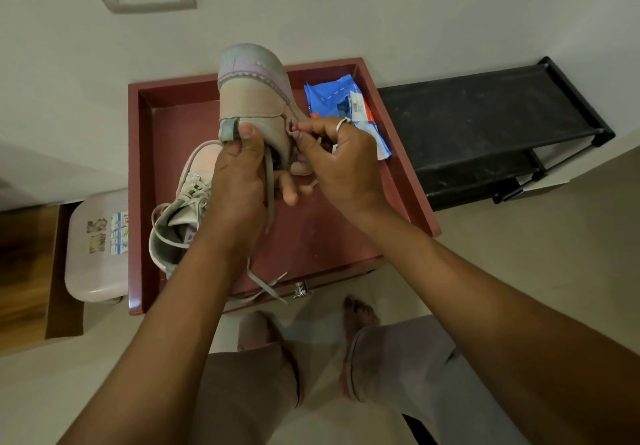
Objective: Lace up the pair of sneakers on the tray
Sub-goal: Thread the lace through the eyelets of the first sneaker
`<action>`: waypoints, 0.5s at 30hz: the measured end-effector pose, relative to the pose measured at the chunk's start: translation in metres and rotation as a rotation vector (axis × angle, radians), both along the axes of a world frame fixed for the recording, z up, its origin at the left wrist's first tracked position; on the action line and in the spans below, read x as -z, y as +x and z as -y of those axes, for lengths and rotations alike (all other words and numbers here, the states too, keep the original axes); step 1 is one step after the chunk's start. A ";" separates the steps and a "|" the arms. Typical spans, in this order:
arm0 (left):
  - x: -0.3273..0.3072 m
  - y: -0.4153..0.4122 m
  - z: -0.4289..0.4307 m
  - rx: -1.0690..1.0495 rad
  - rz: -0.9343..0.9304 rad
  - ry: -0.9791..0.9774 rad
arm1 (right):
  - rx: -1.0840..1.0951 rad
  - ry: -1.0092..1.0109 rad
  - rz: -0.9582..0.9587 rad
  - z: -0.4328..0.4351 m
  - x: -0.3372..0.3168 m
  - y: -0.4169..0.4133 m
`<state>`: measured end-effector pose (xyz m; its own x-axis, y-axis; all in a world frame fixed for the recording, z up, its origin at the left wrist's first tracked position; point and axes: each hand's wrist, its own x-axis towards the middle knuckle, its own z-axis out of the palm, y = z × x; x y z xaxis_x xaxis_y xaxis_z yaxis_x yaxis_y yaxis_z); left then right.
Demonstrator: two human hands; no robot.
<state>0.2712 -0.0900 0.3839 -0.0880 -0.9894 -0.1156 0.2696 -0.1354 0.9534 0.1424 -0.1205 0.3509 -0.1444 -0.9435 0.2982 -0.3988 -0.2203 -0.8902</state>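
Red tray (139, 167); beige, lilac-trimmed sneaker (252, 98) in left hand's (239, 181) curled fingers, grey lace (269, 184) between right hand's (346, 164) fingers.

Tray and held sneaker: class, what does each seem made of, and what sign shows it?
Tray: probably painted wood; matte red-brown, thick square rim. Sneaker: seemingly suede or soft leather; dull beige nap, stitched panels. Lace: flat woven fabric, apparently.

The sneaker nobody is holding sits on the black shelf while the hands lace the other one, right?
No. The head view shows that sneaker lying in the red tray, not on the black shelf. The left hand holds the other sneaker; the right hand pinches its lace.
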 end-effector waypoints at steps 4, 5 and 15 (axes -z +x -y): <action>0.003 -0.002 0.002 -0.051 0.052 -0.020 | 0.009 -0.044 0.039 0.006 -0.008 -0.005; 0.004 -0.003 0.003 -0.070 0.079 -0.025 | 0.038 -0.056 0.055 0.010 -0.009 -0.008; 0.011 -0.001 0.009 -0.120 0.100 -0.042 | 0.018 -0.094 0.014 0.012 0.004 0.001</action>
<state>0.2705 -0.0990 0.3731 0.0407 -0.9962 -0.0764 0.1846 -0.0677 0.9805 0.1438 -0.1329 0.3467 -0.1660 -0.9088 0.3828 -0.3912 -0.2957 -0.8715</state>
